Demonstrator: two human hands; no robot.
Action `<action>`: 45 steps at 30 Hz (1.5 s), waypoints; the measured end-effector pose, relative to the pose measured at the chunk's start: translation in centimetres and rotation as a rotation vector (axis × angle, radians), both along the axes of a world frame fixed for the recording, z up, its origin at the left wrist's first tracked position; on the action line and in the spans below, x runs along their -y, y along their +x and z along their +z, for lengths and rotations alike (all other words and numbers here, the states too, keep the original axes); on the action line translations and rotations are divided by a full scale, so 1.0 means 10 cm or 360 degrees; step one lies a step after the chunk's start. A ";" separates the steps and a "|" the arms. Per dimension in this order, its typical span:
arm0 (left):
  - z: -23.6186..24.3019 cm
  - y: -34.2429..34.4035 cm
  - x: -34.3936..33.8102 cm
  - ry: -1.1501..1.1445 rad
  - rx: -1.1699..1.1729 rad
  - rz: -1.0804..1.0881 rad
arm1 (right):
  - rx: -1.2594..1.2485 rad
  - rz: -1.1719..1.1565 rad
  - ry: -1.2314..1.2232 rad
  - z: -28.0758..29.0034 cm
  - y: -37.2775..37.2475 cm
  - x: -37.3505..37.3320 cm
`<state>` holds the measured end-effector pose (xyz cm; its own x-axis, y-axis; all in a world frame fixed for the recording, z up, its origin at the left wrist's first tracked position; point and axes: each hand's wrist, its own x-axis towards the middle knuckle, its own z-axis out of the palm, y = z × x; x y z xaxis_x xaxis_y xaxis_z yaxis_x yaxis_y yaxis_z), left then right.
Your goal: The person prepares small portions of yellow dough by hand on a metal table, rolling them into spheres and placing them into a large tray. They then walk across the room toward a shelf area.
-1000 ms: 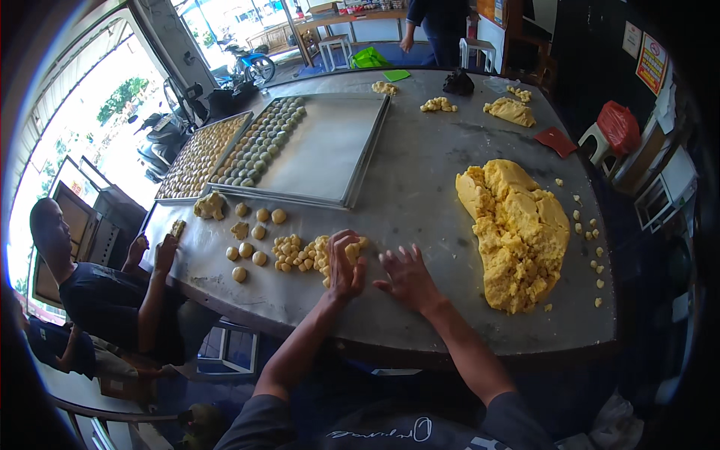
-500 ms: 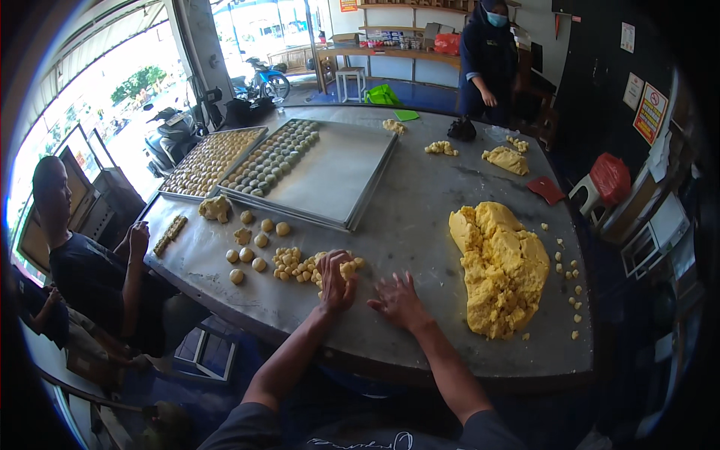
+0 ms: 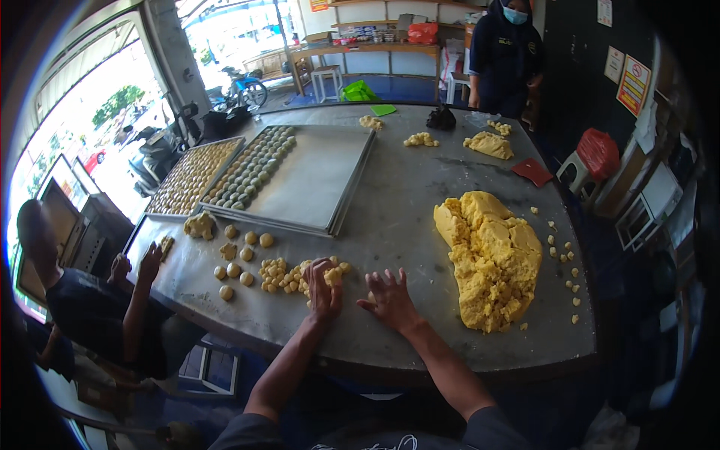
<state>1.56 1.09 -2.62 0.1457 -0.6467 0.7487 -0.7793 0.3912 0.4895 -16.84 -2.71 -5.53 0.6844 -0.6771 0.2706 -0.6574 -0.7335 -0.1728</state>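
My left hand (image 3: 322, 291) is curled at the right end of a cluster of small pale dough balls (image 3: 274, 275), with a lump of dough (image 3: 332, 277) between thumb and fingers. To its right, my right hand (image 3: 392, 301) lies low over the tabletop, fingers spread. A small pale bit, perhaps dough, peeks out by its thumb; the palm's underside is hidden. Larger smooth dough balls (image 3: 246, 278) sit left of the cluster. Right of my right hand rests a big crumbly mound of yellow dough (image 3: 491, 259).
Metal trays stand on the table (image 3: 420, 225), one with rows of greenish balls (image 3: 251, 169), another with yellowish ones (image 3: 191, 176). Small dough pieces (image 3: 568, 255) lie along the right edge. A co-worker (image 3: 97, 307) sits at left; a masked person (image 3: 504, 60) stands at the far side.
The view has shifted slightly. A dough lump now shows in my left hand; my right hand stays near the same spot. The co-worker's hand is nearer the dough strip; the far person's arm has lowered.
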 end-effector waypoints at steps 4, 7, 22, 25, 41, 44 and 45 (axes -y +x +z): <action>-0.14 -0.06 0.06 -0.0003 -0.0064 -0.0059 | 0.0116 0.0034 -0.0138 -0.06 -0.08 0.04; -0.23 0.00 0.06 -0.0039 -0.0085 -0.0099 | 0.0011 -0.0013 -0.0019 0.00 -0.02 0.01; -0.02 -0.09 0.04 0.0019 -0.0008 0.0119 | 0.0179 0.0050 0.0017 -0.09 0.01 -0.02; -0.07 -0.06 0.09 -0.0029 0.0084 0.0195 | 0.0073 0.0020 0.0148 -0.17 0.06 -0.02; -0.10 -0.37 0.17 0.0045 -0.0093 0.0119 | 0.0327 0.0185 -0.0030 -0.57 0.04 0.13; -0.11 -0.22 0.07 0.0069 -0.0143 0.0107 | 0.0385 0.0288 0.0174 -0.30 0.06 0.09; -0.12 -0.21 0.05 0.0056 -0.0190 0.0065 | 0.0469 0.0288 0.0237 -0.27 0.04 0.08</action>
<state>-0.54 0.56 -3.84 0.2589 -0.6639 0.7016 -0.7296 0.3416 0.5925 -16.44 -3.52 -8.27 0.7040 -0.5991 0.3814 -0.4255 -0.7857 -0.4490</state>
